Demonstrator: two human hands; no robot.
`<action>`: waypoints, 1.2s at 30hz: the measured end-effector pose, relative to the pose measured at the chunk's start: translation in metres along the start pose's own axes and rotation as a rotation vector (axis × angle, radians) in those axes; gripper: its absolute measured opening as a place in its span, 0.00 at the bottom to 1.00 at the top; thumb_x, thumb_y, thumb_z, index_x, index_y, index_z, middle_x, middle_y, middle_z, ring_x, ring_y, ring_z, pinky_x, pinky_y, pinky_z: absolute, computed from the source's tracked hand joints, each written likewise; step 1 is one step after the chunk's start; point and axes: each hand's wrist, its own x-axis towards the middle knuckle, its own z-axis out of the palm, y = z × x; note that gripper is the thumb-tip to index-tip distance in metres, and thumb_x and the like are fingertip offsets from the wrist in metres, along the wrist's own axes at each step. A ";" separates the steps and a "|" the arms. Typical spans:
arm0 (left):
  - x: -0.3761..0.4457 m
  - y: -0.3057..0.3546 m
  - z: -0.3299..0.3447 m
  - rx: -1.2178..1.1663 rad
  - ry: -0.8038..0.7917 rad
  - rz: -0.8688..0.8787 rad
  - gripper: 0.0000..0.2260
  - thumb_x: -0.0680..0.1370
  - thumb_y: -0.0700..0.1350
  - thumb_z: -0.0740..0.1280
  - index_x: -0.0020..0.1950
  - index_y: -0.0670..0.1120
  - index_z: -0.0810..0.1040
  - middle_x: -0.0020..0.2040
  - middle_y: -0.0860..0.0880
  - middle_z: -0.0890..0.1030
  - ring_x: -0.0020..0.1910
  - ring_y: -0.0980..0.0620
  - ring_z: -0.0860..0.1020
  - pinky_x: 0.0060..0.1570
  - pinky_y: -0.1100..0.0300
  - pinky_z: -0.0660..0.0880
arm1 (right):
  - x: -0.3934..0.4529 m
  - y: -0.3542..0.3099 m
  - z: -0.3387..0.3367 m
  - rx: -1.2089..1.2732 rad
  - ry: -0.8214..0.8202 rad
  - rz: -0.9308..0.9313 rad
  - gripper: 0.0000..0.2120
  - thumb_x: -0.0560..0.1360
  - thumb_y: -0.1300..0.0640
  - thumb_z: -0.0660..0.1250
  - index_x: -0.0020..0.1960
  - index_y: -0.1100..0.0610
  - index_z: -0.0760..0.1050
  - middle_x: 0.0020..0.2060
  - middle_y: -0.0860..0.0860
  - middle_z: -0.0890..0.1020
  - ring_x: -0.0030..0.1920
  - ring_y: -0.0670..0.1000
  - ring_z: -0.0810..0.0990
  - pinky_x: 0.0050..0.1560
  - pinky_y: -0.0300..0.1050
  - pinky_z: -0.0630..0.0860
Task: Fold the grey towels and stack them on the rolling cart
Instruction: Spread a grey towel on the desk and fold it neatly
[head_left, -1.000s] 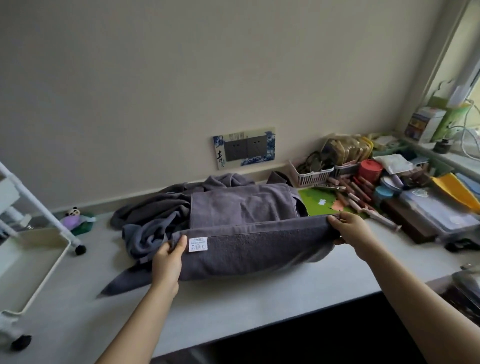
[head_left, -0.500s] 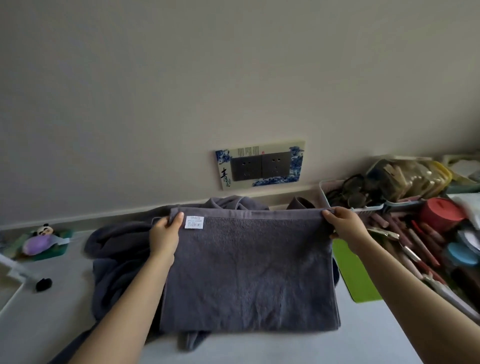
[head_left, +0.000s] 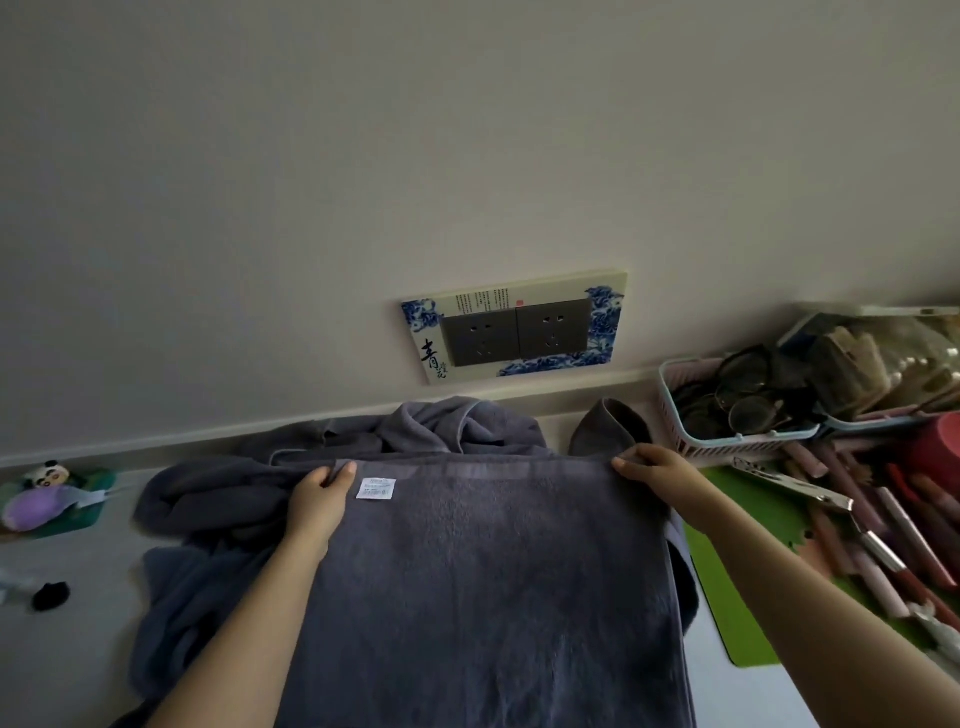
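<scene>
A grey towel (head_left: 493, 587) with a small white label hangs in front of me, stretched flat between my hands. My left hand (head_left: 319, 499) pinches its top left corner, thumb on the front beside the label. My right hand (head_left: 657, 475) pinches the top right corner. Behind and to the left of it a heap of crumpled grey towels (head_left: 218, 499) lies on the light counter (head_left: 78, 649) against the wall. The rolling cart is out of view, apart from a black wheel (head_left: 50, 595) at the left.
A wall socket plate (head_left: 514, 327) sits above the heap. To the right are a pink basket (head_left: 727, 415) of glasses, a green mat (head_left: 737, 597), tongs and several pink sticks. A small panda toy (head_left: 44, 499) lies far left.
Both hands have lifted the towel's top edge up from the counter, so it now hangs spread out. The view has moved closer and to the right; the cart has left the frame.
</scene>
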 end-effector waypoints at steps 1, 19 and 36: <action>-0.001 0.002 -0.001 -0.037 -0.022 0.002 0.11 0.79 0.46 0.64 0.47 0.38 0.77 0.44 0.44 0.79 0.47 0.49 0.75 0.45 0.57 0.69 | 0.002 -0.002 -0.001 0.022 -0.047 0.004 0.07 0.74 0.59 0.68 0.38 0.57 0.74 0.36 0.53 0.78 0.40 0.50 0.75 0.46 0.45 0.71; -0.043 0.029 -0.036 -0.602 0.046 0.031 0.05 0.76 0.46 0.69 0.43 0.46 0.81 0.45 0.48 0.81 0.47 0.50 0.78 0.57 0.52 0.74 | -0.057 -0.032 0.007 0.402 0.229 -0.147 0.07 0.74 0.55 0.68 0.38 0.55 0.76 0.35 0.53 0.77 0.40 0.51 0.74 0.43 0.45 0.69; -0.226 -0.011 -0.141 -0.595 0.195 0.266 0.08 0.74 0.50 0.71 0.37 0.48 0.80 0.39 0.50 0.81 0.45 0.48 0.79 0.53 0.52 0.75 | -0.292 -0.038 0.027 -0.038 0.622 -0.430 0.10 0.75 0.55 0.67 0.43 0.62 0.74 0.36 0.53 0.78 0.39 0.51 0.74 0.41 0.43 0.65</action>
